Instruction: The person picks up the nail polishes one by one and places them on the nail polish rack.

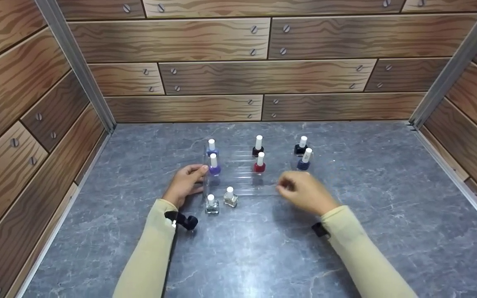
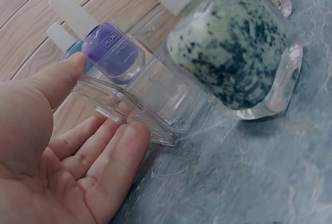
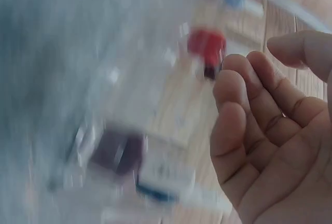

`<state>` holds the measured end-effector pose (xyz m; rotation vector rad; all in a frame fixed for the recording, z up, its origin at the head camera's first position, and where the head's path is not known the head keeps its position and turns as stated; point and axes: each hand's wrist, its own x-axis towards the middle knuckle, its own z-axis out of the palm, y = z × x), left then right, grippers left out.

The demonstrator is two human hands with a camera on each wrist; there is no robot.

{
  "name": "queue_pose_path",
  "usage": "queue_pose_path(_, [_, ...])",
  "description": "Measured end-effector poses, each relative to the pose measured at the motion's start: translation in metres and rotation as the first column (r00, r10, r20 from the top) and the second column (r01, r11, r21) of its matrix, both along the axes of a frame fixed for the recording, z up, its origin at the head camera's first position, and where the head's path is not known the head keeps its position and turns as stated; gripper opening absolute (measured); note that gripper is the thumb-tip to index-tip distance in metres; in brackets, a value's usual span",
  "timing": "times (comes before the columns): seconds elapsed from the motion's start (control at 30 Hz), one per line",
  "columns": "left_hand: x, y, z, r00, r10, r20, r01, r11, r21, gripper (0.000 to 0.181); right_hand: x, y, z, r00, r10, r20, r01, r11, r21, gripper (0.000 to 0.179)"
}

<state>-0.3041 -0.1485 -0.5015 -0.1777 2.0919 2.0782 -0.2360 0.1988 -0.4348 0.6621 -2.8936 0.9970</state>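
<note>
A clear stepped rack [image 1: 242, 191] holds white-capped nail polish bottles. On its left stand a purple bottle [image 1: 214, 169] and a blue bottle [image 1: 211, 152]. A red bottle [image 1: 259, 167] and a dark bottle [image 1: 257, 150] are in the middle. To the right are a navy bottle [image 1: 303, 164] and a black bottle [image 1: 300, 149]. My left hand [image 1: 184, 182] touches the rack's left end, thumb by the purple bottle, fingers extended lower at its side. My right hand [image 1: 307, 192] hovers by the rack's front right, fingers loosely curled around nothing, thumb apart in the right wrist view.
On the grey marbled table [image 1: 238, 256], a speckled bottle [image 1: 212, 207] and a glittery bottle [image 1: 230, 200] stand upright before the rack's left front. Wood-patterned walls [image 1: 213, 78] enclose the table at the back and both sides.
</note>
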Motion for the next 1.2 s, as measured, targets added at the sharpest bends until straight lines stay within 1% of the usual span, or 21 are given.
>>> queue_pose_path(0.13, [0.001,0.0,0.001,1.0,-0.004,-0.005,0.004,1.0,-0.017,0.052,0.001,-0.031,-0.003,0.993,0.085,0.075,-0.085,0.996,-0.01,0.014])
queue_pose_path(0.27, [0.003,0.001,0.0,1.0,-0.005,-0.006,0.005,1.0,-0.017,0.052,-0.003,-0.059,-0.004,0.984,0.127,0.123,-0.129,0.992,0.003,0.022])
queue_pose_path(0.37, [0.003,0.002,-0.001,1.0,-0.001,-0.006,0.001,1.0,-0.012,0.051,-0.007,-0.077,-0.007,0.98,0.146,0.132,-0.151,0.988,0.03,0.025])
queue_pose_path(0.43, [0.003,0.002,-0.002,1.0,0.001,-0.011,-0.001,1.0,-0.012,0.05,-0.01,-0.087,-0.009,0.98,0.159,0.12,-0.166,0.985,0.05,0.025])
queue_pose_path(0.57, [0.001,0.002,-0.002,1.0,0.004,-0.022,-0.004,1.0,-0.019,0.051,-0.016,-0.103,-0.015,0.982,0.18,0.051,-0.184,0.979,0.09,0.021])
queue_pose_path(0.7, [0.001,-0.001,-0.002,0.999,0.006,-0.034,-0.007,1.0,-0.025,0.05,-0.02,-0.113,-0.018,0.98,0.196,-0.013,-0.194,0.974,0.116,0.019])
queue_pose_path(0.8, [0.001,-0.001,-0.002,0.999,0.01,-0.034,-0.011,1.0,-0.025,0.049,-0.019,-0.112,-0.02,0.976,0.214,-0.04,-0.207,0.969,0.134,0.016])
queue_pose_path(0.87, [0.001,0.0,-0.002,0.999,0.013,-0.035,-0.014,1.0,-0.026,0.048,-0.018,-0.108,-0.018,0.969,0.244,-0.037,-0.236,0.96,0.147,0.014])
queue_pose_path(0.97, [0.002,0.001,-0.002,0.999,0.01,-0.031,-0.011,1.0,-0.023,0.049,-0.015,-0.094,-0.014,0.95,0.311,0.023,-0.311,0.938,0.156,0.012])
queue_pose_path(1.07, [0.002,0.001,-0.002,0.999,0.007,-0.031,-0.008,1.0,-0.018,0.049,-0.012,-0.076,-0.011,0.922,0.369,0.118,-0.381,0.917,0.115,0.021])
queue_pose_path(1.13, [0.001,0.001,-0.003,0.999,0.008,-0.033,-0.008,1.0,-0.016,0.05,-0.011,-0.064,-0.011,0.913,0.378,0.154,-0.392,0.917,0.072,0.029])
queue_pose_path(1.2, [0.001,0.0,-0.003,0.999,0.008,-0.035,-0.009,1.0,-0.016,0.05,-0.011,-0.055,-0.012,0.912,0.372,0.173,-0.38,0.925,0.016,0.036])
